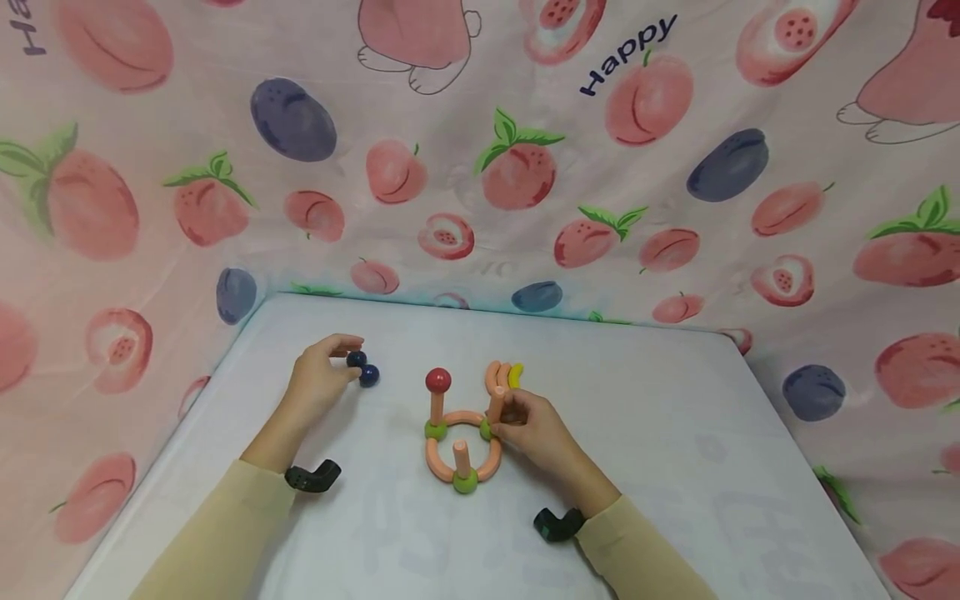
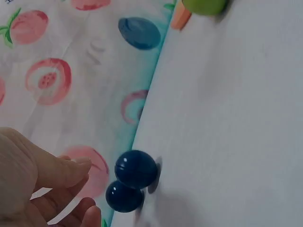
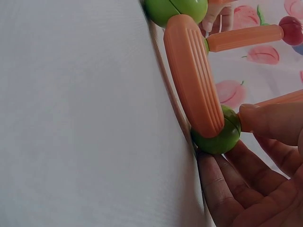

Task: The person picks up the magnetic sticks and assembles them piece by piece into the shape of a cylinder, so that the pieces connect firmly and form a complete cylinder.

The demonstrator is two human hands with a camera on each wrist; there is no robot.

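A ring of curved orange rods (image 1: 439, 463) joined by green balls (image 1: 465, 481) lies on the white table. Straight orange rods (image 1: 461, 458) stand up from the balls, one topped by a red ball (image 1: 438, 381). At the ring's right side my right hand (image 1: 540, 425) grips one green ball (image 3: 218, 142), its thumb on the upright rod and its fingers under the ball. Two dark blue balls (image 2: 136, 169) sit together to the left. My left hand (image 1: 322, 375) is beside them, thumb and fingers loosely bent, with a gap showing in the left wrist view.
Behind the ring lie two loose curved orange rods (image 1: 492, 377) and a yellow one (image 1: 515, 375). A fruit-printed cloth (image 1: 450, 167) rises along the back and sides of the table (image 1: 675, 450). Each wrist carries a small black camera (image 1: 313, 477).
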